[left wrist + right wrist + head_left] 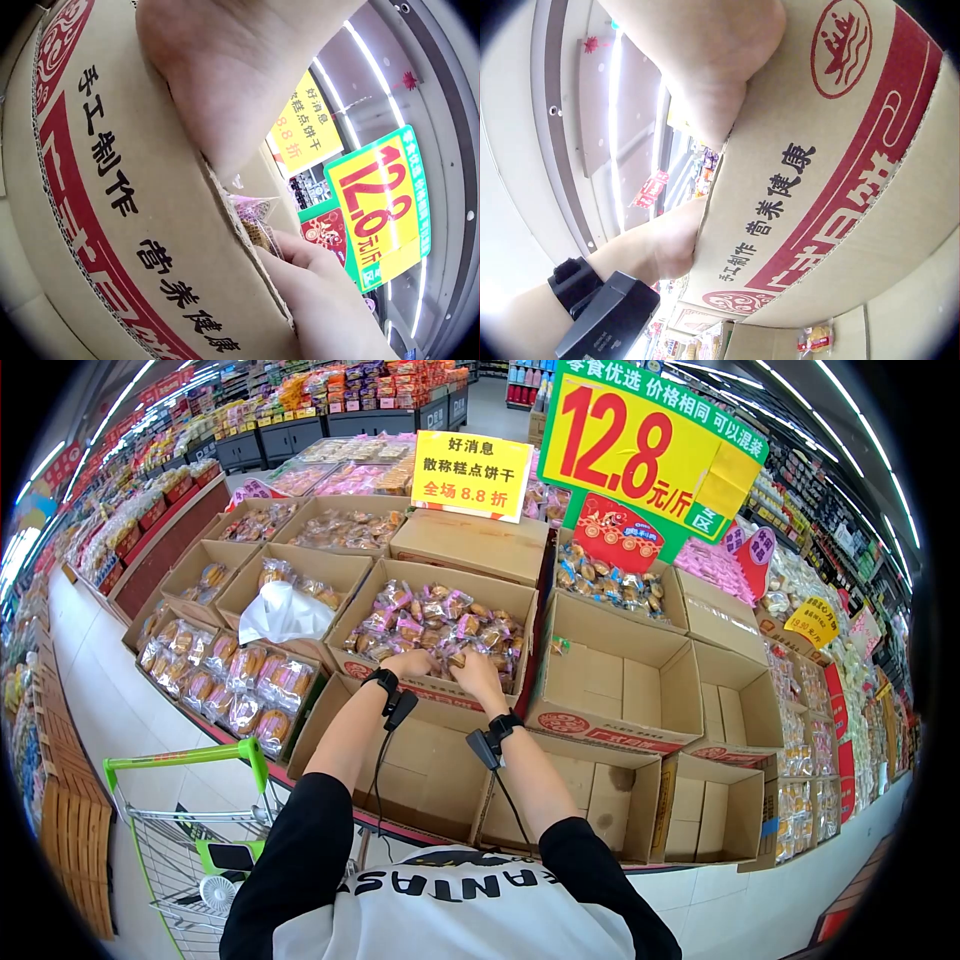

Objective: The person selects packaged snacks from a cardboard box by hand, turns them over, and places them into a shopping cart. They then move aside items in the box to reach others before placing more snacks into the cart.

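A cardboard box of small wrapped pastries (440, 612) stands in front of me, with pink-and-purple labels on clear wrappers. My left hand (410, 664) reaches over its front wall, fingers down among the packets. Beside it, my right hand (476, 670) holds a wrapped pastry (257, 234) just inside the rim, its fingers curled against the packet in the left wrist view. The box's printed front (795, 187) hides the left fingertips from the wrist cameras, and I cannot tell whether they grip a packet.
Bare cardboard boxes (615, 685) lie to the right and below. At left are a box of larger packaged pastries (240, 685), a white plastic bag (285, 612) and a green-handled shopping cart (185, 756). Price signs (650, 450) rise behind the boxes.
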A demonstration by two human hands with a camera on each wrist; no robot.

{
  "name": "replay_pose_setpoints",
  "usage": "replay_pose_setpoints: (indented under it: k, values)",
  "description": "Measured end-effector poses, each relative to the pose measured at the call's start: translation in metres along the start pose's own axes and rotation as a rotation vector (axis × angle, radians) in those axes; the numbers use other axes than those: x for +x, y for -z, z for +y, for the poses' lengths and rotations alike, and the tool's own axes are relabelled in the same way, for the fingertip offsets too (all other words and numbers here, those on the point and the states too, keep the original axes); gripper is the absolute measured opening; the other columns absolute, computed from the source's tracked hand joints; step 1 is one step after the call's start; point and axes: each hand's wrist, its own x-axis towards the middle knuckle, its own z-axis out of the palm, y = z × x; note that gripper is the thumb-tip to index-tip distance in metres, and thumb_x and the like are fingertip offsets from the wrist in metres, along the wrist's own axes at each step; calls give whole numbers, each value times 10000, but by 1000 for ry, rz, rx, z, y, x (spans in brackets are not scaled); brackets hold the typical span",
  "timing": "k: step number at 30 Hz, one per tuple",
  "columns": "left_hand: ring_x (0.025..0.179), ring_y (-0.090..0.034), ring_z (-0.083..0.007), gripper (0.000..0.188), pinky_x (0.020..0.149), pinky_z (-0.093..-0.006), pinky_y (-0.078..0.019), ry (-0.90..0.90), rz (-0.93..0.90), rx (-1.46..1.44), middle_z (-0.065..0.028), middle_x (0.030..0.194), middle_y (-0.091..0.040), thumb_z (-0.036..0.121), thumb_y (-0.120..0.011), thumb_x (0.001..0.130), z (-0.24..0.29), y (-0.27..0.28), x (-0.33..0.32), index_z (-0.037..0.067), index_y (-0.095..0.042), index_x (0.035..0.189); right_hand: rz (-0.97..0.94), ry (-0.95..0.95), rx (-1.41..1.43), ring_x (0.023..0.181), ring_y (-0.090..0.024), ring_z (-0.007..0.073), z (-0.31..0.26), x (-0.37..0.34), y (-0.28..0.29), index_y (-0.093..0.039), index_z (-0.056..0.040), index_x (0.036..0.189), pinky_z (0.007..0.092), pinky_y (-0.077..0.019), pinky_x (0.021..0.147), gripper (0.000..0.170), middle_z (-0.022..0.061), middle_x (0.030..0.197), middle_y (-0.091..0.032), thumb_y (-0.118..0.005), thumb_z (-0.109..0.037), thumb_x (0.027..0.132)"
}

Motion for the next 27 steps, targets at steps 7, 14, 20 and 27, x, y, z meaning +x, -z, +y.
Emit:
replay_pose_setpoints:
  k: [7, 14, 20, 27]
  values:
    - [894, -552, -242, 325, 780, -323, -411, 15, -216, 59, -116, 966, -592, 110, -424, 695, -7, 4, 7, 81, -608, 961, -15, -31, -8, 860, -533, 350, -5, -3, 5, -541, -10, 946, 398, -428, 746, 353, 213, 901, -567, -591, -233, 677]
    - [932, -538, -218, 339, 797, -322, -403, 138, -316, 160, -56, 1052, -565, 227, -472, 721, 16, 9, 2, 148, -578, 1033, 1, -33, 17, 844, -533, 355, -6, -3, 5, -544, -8, 913, 408, -427, 731, 316, 219, 882, -564, -583, -220, 682]
    - [898, -549, -225, 308, 770, -318, -413, -128, -331, 206, -73, 999, -582, 226, -452, 759, 0, 3, 12, 105, -575, 1014, 25, 20, 15, 803, -544, 357, -3, -1, 1, -545, -11, 892, 416, -432, 708, 301, 214, 833, -573, -579, -211, 669]
    - [835, -563, -210, 309, 760, -307, -417, -115, -215, -36, -131, 907, -609, 11, -414, 688, 1, 0, 6, -17, -593, 939, 22, 33, 3, 821, -543, 355, -3, -3, 2, -546, -16, 931, 414, -435, 719, 323, 213, 863, -571, -584, -204, 671]
